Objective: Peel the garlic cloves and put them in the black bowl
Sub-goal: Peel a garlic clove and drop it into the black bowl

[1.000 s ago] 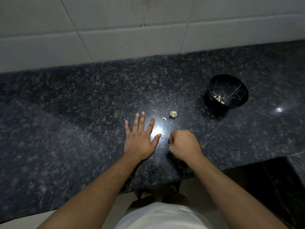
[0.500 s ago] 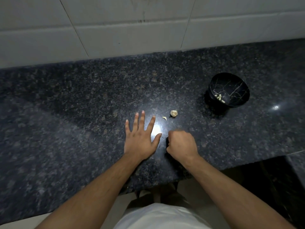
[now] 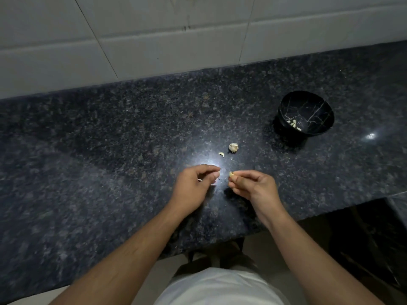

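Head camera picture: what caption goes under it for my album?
Right hand pinches a garlic clove above the counter, black bowl waiting.

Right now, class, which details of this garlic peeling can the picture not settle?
- Head view: whether the clove in the right hand is fully peeled; fingers cover it.
- What the left hand pinches: too small.
- Exact clove count in the black bowl: too small, dim.

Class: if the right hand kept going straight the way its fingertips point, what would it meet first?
The left hand, whose fingertips face the right hand across a small gap; depth is uncertain.
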